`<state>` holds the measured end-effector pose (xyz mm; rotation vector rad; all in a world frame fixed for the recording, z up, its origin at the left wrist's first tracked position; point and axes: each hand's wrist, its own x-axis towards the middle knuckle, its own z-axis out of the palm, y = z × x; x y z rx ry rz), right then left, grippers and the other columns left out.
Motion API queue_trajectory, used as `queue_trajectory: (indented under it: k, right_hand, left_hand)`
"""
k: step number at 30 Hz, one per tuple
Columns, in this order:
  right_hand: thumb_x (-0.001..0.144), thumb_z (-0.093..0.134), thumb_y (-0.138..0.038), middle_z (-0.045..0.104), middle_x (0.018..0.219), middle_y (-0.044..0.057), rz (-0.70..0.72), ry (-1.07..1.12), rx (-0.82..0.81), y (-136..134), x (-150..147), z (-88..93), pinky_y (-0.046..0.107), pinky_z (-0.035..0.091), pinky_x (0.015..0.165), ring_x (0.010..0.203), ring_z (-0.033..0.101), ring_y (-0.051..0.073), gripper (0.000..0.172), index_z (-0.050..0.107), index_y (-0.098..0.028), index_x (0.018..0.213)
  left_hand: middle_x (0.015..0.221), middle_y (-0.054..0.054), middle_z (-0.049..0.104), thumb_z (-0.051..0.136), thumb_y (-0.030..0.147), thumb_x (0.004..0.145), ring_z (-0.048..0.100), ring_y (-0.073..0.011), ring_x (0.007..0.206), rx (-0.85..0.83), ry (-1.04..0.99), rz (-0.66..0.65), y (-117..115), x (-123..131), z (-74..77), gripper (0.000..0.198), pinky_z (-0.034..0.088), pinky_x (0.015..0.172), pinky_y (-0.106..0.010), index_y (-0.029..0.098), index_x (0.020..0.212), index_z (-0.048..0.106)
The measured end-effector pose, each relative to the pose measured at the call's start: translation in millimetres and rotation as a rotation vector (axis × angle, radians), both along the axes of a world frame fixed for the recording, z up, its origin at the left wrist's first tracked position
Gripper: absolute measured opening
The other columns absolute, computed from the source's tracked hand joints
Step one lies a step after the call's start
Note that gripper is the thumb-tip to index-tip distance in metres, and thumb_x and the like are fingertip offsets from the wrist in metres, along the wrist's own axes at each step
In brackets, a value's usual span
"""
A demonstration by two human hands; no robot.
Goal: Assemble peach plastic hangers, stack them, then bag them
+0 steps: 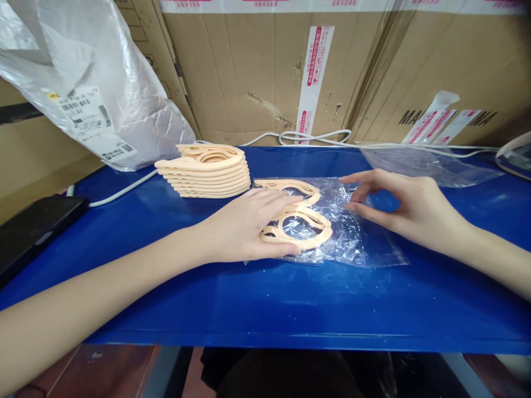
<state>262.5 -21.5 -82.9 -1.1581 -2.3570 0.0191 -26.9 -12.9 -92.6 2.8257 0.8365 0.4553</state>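
Observation:
My left hand (249, 226) lies spread over two peach plastic pieces with ring-shaped openings, the rear one (309, 190) and the front one (317, 240). They are in or on a clear plastic bag (348, 237); which of the two is hard to tell. Above the bag's right part, my right hand (406, 207) is held with thumb and fingers apart and nothing visible between them. Behind my left hand stands a stack of several similar peach pieces (203, 177).
A dark phone (41, 226) with a white cable (124, 190) lies at the left. Behind it leans a labelled white plastic package (112, 94). Cardboard boxes (249, 66) line the back of the blue table (265, 309). Another clear bag (440, 166) lies at the back right.

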Motion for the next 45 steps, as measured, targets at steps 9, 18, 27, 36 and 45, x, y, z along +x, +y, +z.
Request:
queue_trajectory:
  k: [9, 18, 27, 36, 45]
  right_hand:
    - [0.093, 0.055, -0.039, 0.073, 0.087, 0.004, -0.013, -0.031, 0.020, -5.1, 1.3, 7.8, 0.032, 0.050, 0.071, 0.078, 0.067, 0.018, 0.031, 0.060, -0.019, 0.116]
    - [0.095, 0.052, -0.039, 0.074, 0.096, 0.005, 0.010, -0.061, 0.034, -1.6, 4.8, 4.5, 0.034, 0.049, 0.072, 0.085, 0.068, 0.020, 0.030, 0.061, -0.021, 0.116]
    - [0.092, 0.056, -0.041, 0.072, 0.089, 0.003, 0.148, -0.107, -0.014, 0.5, 5.4, 1.2, 0.038, 0.052, 0.075, 0.083, 0.068, 0.022, 0.032, 0.059, -0.024, 0.119]
    - [0.092, 0.054, -0.039, 0.071, 0.084, 0.001, 0.160, -0.117, -0.014, -0.2, 4.9, 0.7, 0.038, 0.051, 0.073, 0.079, 0.067, 0.020, 0.033, 0.058, -0.025, 0.122]
    - [0.094, 0.053, -0.035, 0.073, 0.095, 0.006, 0.133, -0.125, 0.017, -3.4, 3.5, 3.1, 0.038, 0.051, 0.076, 0.083, 0.067, 0.021, 0.022, 0.060, -0.022, 0.110]
  left_hand:
    - [0.155, -0.012, 0.036, 0.042, 0.061, 0.095, 0.027, -0.0255, 0.146, 0.353, 0.021, 0.165, 12.4, -33.5, 51.6, 0.070, 0.012, 0.121, -0.045, 0.013, 0.145, 0.037]
    - [0.136, 0.003, 0.058, 0.072, 0.069, 0.069, 0.056, -0.0293, 0.110, 0.078, 0.105, 0.608, 67.6, -123.6, 67.5, 0.080, 0.036, 0.107, -0.053, 0.032, 0.137, 0.052]
    - [0.125, 0.003, 0.067, 0.080, 0.052, 0.071, 0.060, -0.0243, 0.100, 0.027, 0.087, 0.420, 81.5, -138.1, 63.1, 0.067, 0.042, 0.100, -0.053, 0.031, 0.131, 0.059]
    - [0.123, 0.004, 0.067, 0.082, 0.053, 0.067, 0.057, -0.0235, 0.099, 0.020, 0.079, 0.441, 84.9, -139.6, 62.9, 0.068, 0.038, 0.103, -0.054, 0.031, 0.128, 0.061]
    - [0.116, 0.000, 0.069, 0.080, 0.063, 0.062, 0.061, -0.0245, 0.099, 0.108, -0.177, 0.464, 37.6, -90.0, 82.6, 0.073, 0.047, 0.095, -0.046, 0.027, 0.123, 0.065]
